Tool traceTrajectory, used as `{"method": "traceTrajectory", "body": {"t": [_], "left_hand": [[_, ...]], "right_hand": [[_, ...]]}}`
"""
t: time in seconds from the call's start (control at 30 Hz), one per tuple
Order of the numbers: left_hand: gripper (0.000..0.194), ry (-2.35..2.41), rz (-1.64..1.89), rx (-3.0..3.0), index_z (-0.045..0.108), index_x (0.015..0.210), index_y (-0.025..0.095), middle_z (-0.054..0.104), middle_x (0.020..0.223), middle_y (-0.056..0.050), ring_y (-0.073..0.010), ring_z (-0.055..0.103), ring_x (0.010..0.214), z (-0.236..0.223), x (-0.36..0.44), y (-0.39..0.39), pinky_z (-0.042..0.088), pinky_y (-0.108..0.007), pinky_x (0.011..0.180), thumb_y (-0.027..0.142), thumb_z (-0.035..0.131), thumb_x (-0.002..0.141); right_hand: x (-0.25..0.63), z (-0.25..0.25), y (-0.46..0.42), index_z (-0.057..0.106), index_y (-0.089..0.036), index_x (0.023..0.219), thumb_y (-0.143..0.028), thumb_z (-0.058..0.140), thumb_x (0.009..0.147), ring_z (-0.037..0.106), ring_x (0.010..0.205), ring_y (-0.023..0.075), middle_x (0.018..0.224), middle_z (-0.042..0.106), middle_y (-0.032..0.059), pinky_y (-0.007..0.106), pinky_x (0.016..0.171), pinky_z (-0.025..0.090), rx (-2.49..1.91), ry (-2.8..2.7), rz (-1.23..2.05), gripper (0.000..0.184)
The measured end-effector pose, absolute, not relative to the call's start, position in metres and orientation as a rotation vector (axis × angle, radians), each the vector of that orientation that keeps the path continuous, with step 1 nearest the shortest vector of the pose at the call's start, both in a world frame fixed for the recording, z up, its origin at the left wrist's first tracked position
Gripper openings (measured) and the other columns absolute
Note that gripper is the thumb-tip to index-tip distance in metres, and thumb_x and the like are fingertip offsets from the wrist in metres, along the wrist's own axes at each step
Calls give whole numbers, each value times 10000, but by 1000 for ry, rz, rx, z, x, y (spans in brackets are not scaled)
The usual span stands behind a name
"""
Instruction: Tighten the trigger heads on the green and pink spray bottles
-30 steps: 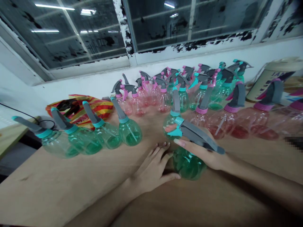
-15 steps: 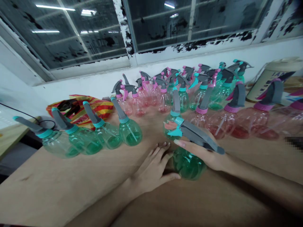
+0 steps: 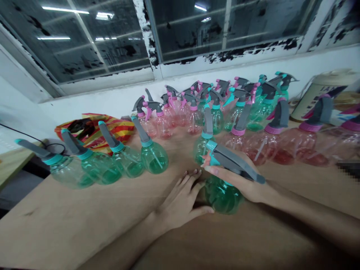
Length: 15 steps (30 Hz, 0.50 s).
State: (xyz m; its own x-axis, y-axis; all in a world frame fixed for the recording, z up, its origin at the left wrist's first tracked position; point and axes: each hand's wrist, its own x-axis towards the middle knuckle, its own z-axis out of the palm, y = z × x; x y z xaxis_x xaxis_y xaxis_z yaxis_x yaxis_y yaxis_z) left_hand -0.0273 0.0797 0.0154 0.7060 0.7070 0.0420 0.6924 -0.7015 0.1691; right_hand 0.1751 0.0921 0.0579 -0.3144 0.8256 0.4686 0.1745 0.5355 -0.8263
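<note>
A spray bottle [image 3: 223, 197] with a clear green body, grey head and turquoise nozzle stands in front of me, some liquid inside. My right hand [image 3: 244, 183] grips its head from the right, with fingertips at the turquoise trigger and the thumb along the near side. My left hand [image 3: 184, 198] rests on the table, fingers stretched out, its thumb close by the bottle's base; whether it touches the bottle I cannot tell. Just behind stands another green spray bottle [image 3: 201, 144]. To the left, a green spray bottle [image 3: 154, 159] ends a row of similar ones.
Pink spray bottles [image 3: 271, 144] line the right side of the wooden table [image 3: 70, 225]. Farther back, many pink and green bottles cluster below the window [image 3: 219, 33]. A red-and-yellow plastic bag [image 3: 118, 129] lies at the back left; a beige container [image 3: 317, 93] stands at the back right.
My right fingers have drawn in on the trigger, which now sits nearer the bottle's neck. My left hand has stayed in place.
</note>
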Motion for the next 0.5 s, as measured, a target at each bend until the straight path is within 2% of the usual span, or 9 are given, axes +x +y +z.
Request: {"method": "traceTrajectory", "body": {"t": [0.1, 0.2, 0.37, 0.5], "left_hand": [[790, 1145, 132, 2767, 428, 1387, 98, 406, 1503, -212, -352, 339, 1415, 15, -28, 80, 315, -544, 1146, 674, 511, 853], [788, 1134, 178, 2746, 416, 1396, 110, 419, 1495, -206, -356, 348, 1409, 14, -29, 81, 329, -559, 1134, 664, 532, 848], [731, 1136, 257, 2718, 447, 1360, 125, 461, 1464, -205, -346, 386, 1390, 12, -29, 82, 355, -560, 1115, 644, 544, 854], [716, 1120, 268, 2720, 442, 1362, 135, 487, 1448, -192, -327, 410, 1379, 14, -30, 82, 351, -545, 1120, 635, 546, 860]], "right_hand": [[175, 59, 92, 670, -275, 854, -423, 613, 872, 634, 760, 161, 827, 668, -16, 300, 677, 516, -853, -1802, 774, 160], [174, 59, 92, 674, -267, 876, -436, 616, 869, 637, 761, 156, 822, 678, -15, 300, 697, 519, -833, -1796, 794, 179], [172, 58, 95, 662, -293, 1103, -465, 652, 835, 675, 934, 183, 1080, 716, 4, 341, 848, 536, -814, -1735, 924, 319], [173, 55, 98, 656, -326, 1133, -487, 652, 825, 634, 1105, 215, 1191, 691, -3, 388, 979, 487, -782, -1767, 864, 348]]}}
